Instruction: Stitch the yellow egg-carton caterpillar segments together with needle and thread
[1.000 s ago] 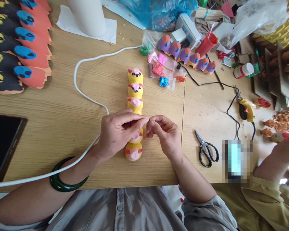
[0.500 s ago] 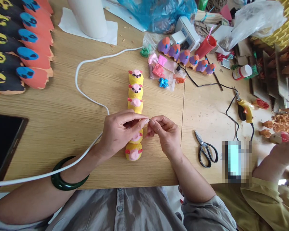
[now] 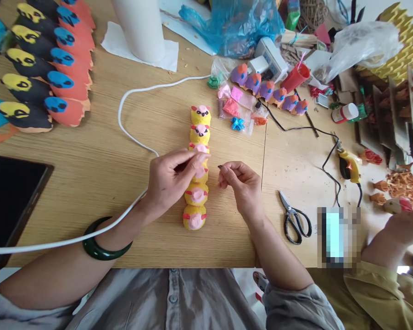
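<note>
Our hands have parted: left hand (image 3: 170, 176) pinches over the yellow figure row (image 3: 197, 167), right hand (image 3: 240, 183) just beside it, fingertips pinched together.

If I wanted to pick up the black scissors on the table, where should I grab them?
Probably by the black loop handles of the scissors, coming from the near table edge. They lie flat and shut, handles toward the person, blades pointing away up the table. The right hand is nearest and the wood around them looks bare, so it could reach in from the left.
</note>
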The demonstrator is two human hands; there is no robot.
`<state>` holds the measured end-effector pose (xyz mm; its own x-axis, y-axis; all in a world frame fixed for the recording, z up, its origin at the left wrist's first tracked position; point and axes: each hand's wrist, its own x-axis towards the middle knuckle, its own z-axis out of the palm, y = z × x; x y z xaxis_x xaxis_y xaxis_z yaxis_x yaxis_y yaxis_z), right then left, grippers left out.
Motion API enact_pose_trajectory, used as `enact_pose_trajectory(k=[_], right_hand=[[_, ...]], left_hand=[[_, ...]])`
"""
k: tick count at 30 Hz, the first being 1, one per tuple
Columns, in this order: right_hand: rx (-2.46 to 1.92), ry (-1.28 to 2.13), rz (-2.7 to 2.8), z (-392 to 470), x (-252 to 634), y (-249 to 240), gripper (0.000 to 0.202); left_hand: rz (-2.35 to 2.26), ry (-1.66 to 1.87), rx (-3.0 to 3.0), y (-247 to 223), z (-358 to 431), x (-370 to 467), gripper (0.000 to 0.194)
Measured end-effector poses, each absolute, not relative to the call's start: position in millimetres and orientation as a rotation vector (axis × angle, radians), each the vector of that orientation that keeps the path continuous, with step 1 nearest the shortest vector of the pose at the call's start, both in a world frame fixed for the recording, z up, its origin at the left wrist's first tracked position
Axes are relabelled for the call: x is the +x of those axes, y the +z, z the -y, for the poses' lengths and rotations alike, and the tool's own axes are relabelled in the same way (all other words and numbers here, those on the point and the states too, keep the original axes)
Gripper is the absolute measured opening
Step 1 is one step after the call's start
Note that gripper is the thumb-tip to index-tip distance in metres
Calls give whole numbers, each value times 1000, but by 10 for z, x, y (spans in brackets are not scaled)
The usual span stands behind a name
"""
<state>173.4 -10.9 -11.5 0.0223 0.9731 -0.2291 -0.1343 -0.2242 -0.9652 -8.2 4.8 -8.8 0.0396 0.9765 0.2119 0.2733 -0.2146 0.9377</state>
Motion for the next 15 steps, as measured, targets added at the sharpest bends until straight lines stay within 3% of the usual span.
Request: enact_pose_trajectory(k=[5,15], right_hand=[[-1318,1279,1134,-102,1714,-142,29],[-1347,1113,1487,-327,1646,-235,15]], left_hand=[[-1358,1343,1502,-205,-181,-148,19],[-1380,1248,1537,-317,-248,-170,33]])
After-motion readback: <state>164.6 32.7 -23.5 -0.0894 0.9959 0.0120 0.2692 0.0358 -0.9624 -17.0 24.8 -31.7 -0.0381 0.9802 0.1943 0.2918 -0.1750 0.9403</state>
